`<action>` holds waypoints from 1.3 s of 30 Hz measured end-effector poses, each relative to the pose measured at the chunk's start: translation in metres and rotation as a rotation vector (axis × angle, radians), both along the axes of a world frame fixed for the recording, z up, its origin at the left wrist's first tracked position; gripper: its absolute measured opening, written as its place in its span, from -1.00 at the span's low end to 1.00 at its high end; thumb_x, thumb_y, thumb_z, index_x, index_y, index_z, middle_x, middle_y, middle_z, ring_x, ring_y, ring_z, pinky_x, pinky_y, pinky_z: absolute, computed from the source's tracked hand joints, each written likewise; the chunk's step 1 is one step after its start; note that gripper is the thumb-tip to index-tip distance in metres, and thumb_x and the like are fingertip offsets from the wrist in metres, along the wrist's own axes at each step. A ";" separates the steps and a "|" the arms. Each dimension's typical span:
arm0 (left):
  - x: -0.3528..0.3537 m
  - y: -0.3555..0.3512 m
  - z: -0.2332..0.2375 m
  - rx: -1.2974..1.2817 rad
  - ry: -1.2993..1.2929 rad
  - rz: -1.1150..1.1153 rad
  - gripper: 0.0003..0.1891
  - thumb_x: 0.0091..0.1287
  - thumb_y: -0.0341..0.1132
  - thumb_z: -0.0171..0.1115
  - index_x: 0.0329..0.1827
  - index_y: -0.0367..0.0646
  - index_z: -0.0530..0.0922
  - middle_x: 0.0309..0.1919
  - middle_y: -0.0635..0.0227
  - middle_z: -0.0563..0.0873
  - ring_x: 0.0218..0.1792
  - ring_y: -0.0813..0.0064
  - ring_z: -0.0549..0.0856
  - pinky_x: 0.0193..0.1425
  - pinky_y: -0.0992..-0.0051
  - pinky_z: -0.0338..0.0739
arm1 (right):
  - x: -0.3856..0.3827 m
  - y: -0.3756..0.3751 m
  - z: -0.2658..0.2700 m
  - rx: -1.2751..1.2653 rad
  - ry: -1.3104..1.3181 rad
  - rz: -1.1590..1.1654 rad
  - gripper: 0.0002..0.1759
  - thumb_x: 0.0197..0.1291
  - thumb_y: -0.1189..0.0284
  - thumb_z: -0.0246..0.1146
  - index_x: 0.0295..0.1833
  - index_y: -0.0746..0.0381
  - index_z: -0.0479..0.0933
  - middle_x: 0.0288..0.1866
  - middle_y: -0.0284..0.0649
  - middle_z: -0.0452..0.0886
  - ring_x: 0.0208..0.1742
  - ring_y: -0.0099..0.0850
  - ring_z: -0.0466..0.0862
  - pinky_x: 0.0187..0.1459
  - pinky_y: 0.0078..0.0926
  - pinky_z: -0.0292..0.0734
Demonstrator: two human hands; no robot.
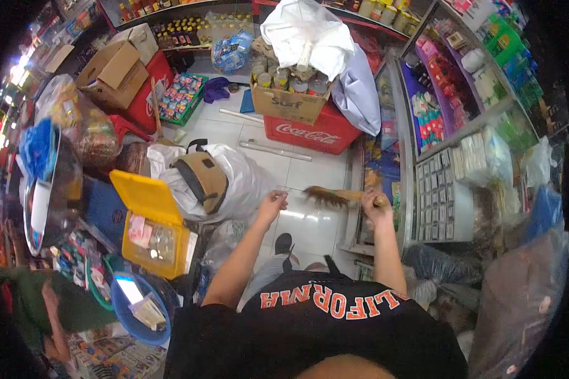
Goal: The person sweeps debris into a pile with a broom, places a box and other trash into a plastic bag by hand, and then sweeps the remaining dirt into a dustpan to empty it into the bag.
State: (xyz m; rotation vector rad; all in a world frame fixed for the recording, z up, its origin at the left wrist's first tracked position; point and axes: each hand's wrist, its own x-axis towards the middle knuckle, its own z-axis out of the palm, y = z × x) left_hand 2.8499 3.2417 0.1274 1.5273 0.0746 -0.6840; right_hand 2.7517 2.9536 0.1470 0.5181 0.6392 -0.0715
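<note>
My right hand (376, 208) is closed around the tan handle of a short hand broom (325, 196). Its brown bristles point left, over the pale tiled floor (302, 228). To the left of the bristles, my left hand (273, 206) is raised with its fingers curled towards the thumb. Whatever those fingers may hold is too small to make out. Nearest to that hand is a bulky white sack (240, 180) with a tan and black bag (199, 180) lying on it. A glass-fronted cabinet (365, 189) stands close beside my right hand.
A red Coca-Cola crate (313, 131) bears a Surf carton (289, 104) of cans. Long pale strips (275, 150) lie on the floor before it. An open yellow box (153, 243) with banknotes and coins sits left. Another person's arm (54, 316) shows lower left. Stocked shelves (446, 95) line the right.
</note>
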 end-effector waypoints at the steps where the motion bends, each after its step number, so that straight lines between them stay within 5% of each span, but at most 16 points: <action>1: 0.017 -0.004 0.007 -0.033 -0.011 0.010 -0.74 0.07 -0.25 0.04 -0.29 -0.28 0.40 -0.55 0.29 0.50 -0.51 0.57 0.49 -0.42 0.63 0.39 | 0.001 -0.013 -0.008 -0.102 -0.055 -0.052 -0.81 -0.11 0.48 0.00 -0.35 0.35 0.23 -0.40 -0.20 0.33 -0.50 -0.45 0.43 -0.48 -0.59 0.46; 3: 0.047 -0.010 0.015 -0.008 0.001 -0.007 -0.75 0.07 -0.26 0.02 -0.29 -0.27 0.40 -0.55 0.30 0.49 -0.48 0.57 0.49 -0.41 0.65 0.38 | -0.001 -0.036 -0.028 -0.292 -0.025 -0.215 -0.70 -0.10 0.47 0.01 -0.21 0.32 0.15 -0.39 -0.18 0.35 -0.49 -0.44 0.44 -0.47 -0.57 0.46; 6: 0.087 -0.014 0.021 0.011 -0.015 -0.019 -0.75 0.07 -0.23 0.01 -0.27 -0.21 0.40 -0.52 0.31 0.50 -0.47 0.57 0.49 -0.39 0.61 0.35 | 0.005 -0.075 -0.045 0.032 0.020 -0.254 -0.56 -0.07 0.44 0.01 -0.07 0.28 0.01 -0.38 -0.16 0.36 -0.47 -0.41 0.46 -0.47 -0.55 0.47; 9: 0.125 -0.012 0.012 0.058 0.060 0.050 -0.74 0.06 -0.19 0.01 -0.24 -0.12 0.41 -0.49 0.35 0.51 -0.47 0.59 0.49 -0.38 0.58 0.30 | 0.020 -0.093 -0.052 -0.001 0.208 -0.352 -0.47 -0.05 0.40 0.00 -0.01 0.26 -0.11 -0.37 -0.12 0.36 -0.47 -0.37 0.47 -0.46 -0.52 0.50; 11: 0.154 -0.012 0.003 0.099 0.076 0.070 -0.72 0.04 -0.14 0.02 -0.22 -0.05 0.41 -0.47 0.38 0.52 -0.46 0.60 0.49 -0.38 0.56 0.27 | 0.041 -0.107 -0.065 0.051 0.096 -0.244 -0.56 -0.02 0.36 -0.03 -0.05 0.28 0.00 -0.37 -0.07 0.35 -0.49 -0.35 0.47 -0.45 -0.52 0.51; 13: 0.187 -0.014 -0.003 0.112 0.067 0.112 -0.71 0.03 -0.14 0.03 -0.22 -0.06 0.41 -0.48 0.39 0.52 -0.46 0.60 0.49 -0.40 0.58 0.27 | 0.076 -0.118 -0.077 0.088 0.330 -0.318 -0.68 -0.01 0.38 -0.07 -0.16 0.34 0.15 -0.39 -0.08 0.35 -0.51 -0.36 0.47 -0.46 -0.54 0.51; 16: 0.252 -0.019 -0.004 0.143 0.032 0.160 -0.69 0.02 -0.13 0.05 -0.22 -0.08 0.40 -0.48 0.39 0.52 -0.46 0.59 0.49 -0.43 0.61 0.26 | 0.112 -0.142 -0.117 -0.210 0.273 -0.120 -0.81 -0.07 0.44 -0.03 -0.45 0.40 0.28 -0.49 -0.16 0.37 -0.51 -0.38 0.47 -0.46 -0.62 0.50; 17: 0.277 -0.022 -0.005 0.157 0.011 0.172 -0.68 0.01 -0.12 0.06 -0.22 -0.08 0.40 -0.47 0.39 0.52 -0.46 0.59 0.49 -0.44 0.63 0.26 | 0.126 -0.148 -0.133 -0.090 0.274 -0.134 -0.79 -0.07 0.40 -0.06 -0.42 0.36 0.32 -0.51 -0.18 0.40 -0.49 -0.39 0.47 -0.48 -0.57 0.50; 18: 0.304 -0.024 -0.006 0.191 0.031 0.202 -0.69 0.01 -0.13 0.06 -0.22 -0.09 0.40 -0.48 0.39 0.52 -0.46 0.60 0.49 -0.46 0.64 0.26 | 0.142 -0.161 -0.161 0.020 0.265 -0.147 -0.76 -0.07 0.35 -0.08 -0.40 0.32 0.37 -0.52 -0.20 0.43 -0.47 -0.41 0.47 -0.50 -0.52 0.49; 20: 0.364 -0.034 -0.011 0.247 0.063 0.254 -0.70 0.01 -0.16 0.06 -0.22 -0.09 0.40 -0.48 0.39 0.52 -0.48 0.60 0.49 -0.48 0.65 0.25 | 0.162 -0.192 -0.251 -0.318 0.367 -0.098 -0.65 0.00 0.19 -0.06 -0.34 0.29 0.36 -0.52 -0.24 0.42 -0.52 -0.46 0.44 -0.52 -0.53 0.44; 22: 0.414 -0.041 -0.014 0.292 0.111 0.258 -0.74 0.02 -0.22 -0.01 -0.24 -0.11 0.39 -0.48 0.38 0.53 -0.51 0.60 0.50 -0.51 0.63 0.24 | 0.186 -0.179 -0.216 -0.191 0.428 0.149 -0.77 -0.04 0.42 -0.01 -0.32 0.38 0.35 -0.39 -0.13 0.42 -0.42 -0.45 0.44 -0.31 -0.52 0.46; 26: 0.536 -0.050 -0.045 0.452 0.092 -0.021 -0.75 0.06 -0.26 -0.11 -0.23 -0.16 0.39 -0.47 0.31 0.54 -0.50 0.55 0.51 -0.54 0.54 0.31 | 0.230 -0.165 -0.217 -0.180 0.459 0.341 -0.77 -0.03 0.42 -0.02 -0.31 0.38 0.34 -0.39 -0.13 0.42 -0.43 -0.45 0.44 -0.33 -0.53 0.45; 28: 0.592 -0.075 -0.047 0.484 0.020 0.040 -0.73 0.01 -0.36 -0.04 -0.20 -0.23 0.37 -0.42 0.23 0.53 -0.47 0.40 0.52 -0.34 0.38 0.42 | 0.231 -0.164 -0.215 -0.196 0.476 0.384 -0.77 -0.03 0.42 -0.02 -0.30 0.38 0.34 -0.39 -0.13 0.42 -0.44 -0.45 0.44 -0.34 -0.53 0.44; 29: 0.616 -0.069 -0.082 0.531 -0.682 -0.090 -0.71 -0.02 -0.34 0.05 -0.21 -0.24 0.37 -0.40 0.19 0.53 -0.45 0.31 0.52 -0.34 0.41 0.43 | 0.232 -0.164 -0.214 -0.205 0.482 0.403 -0.76 -0.02 0.42 -0.03 -0.30 0.38 0.34 -0.39 -0.13 0.42 -0.44 -0.45 0.44 -0.35 -0.54 0.44; 34: 0.698 -0.079 -0.128 0.854 -0.349 -0.133 -0.71 -0.02 -0.33 0.06 -0.21 -0.25 0.37 -0.40 0.18 0.53 -0.44 0.30 0.52 -0.34 0.40 0.42 | 0.214 -0.161 -0.195 -0.223 0.531 0.473 -0.76 -0.01 0.42 -0.03 -0.28 0.38 0.33 -0.38 -0.13 0.42 -0.45 -0.45 0.44 -0.38 -0.55 0.43; 39: 0.733 -0.085 -0.194 1.091 -0.295 -0.247 -0.70 -0.03 -0.33 0.07 -0.22 -0.25 0.36 -0.40 0.17 0.53 -0.43 0.29 0.52 -0.34 0.40 0.42 | 0.192 -0.159 -0.177 -0.230 0.588 0.541 -0.75 0.00 0.41 -0.04 -0.26 0.37 0.32 -0.38 -0.13 0.43 -0.47 -0.46 0.43 -0.40 -0.55 0.42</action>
